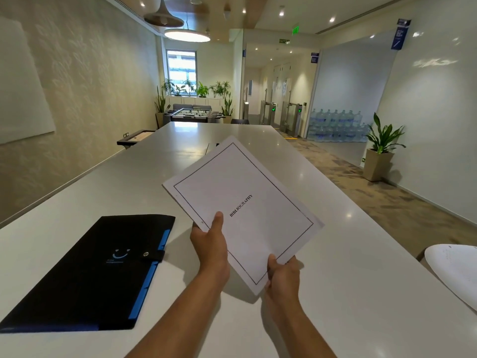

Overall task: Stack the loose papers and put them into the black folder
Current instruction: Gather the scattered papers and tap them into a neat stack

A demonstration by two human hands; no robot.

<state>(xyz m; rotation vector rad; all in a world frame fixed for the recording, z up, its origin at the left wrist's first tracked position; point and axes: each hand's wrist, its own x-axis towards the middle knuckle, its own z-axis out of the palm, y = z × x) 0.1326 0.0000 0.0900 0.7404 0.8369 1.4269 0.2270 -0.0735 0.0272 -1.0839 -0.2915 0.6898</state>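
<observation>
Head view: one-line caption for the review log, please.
Both hands, left hand and right hand, hold the paper stack above the table, beside the closed black folder.

Long white table (144,182) running from near to far, glossy, reflecting the ceiling lights; pale textured wall (85,81) on the left bearing a white board (20,83). Far end: window (181,68) above a row of potted plants (198,90), foosball table (193,114) below, round pendant lamp (187,34) overhead with recessed spotlights in the ceiling. Right side: patterned carpet floor (387,200), potted plant in a tan planter (379,156) against a white wall, stacked water bottles (338,125) behind it, entry gates (284,117) and a green exit sign (284,41) beyond.
</observation>
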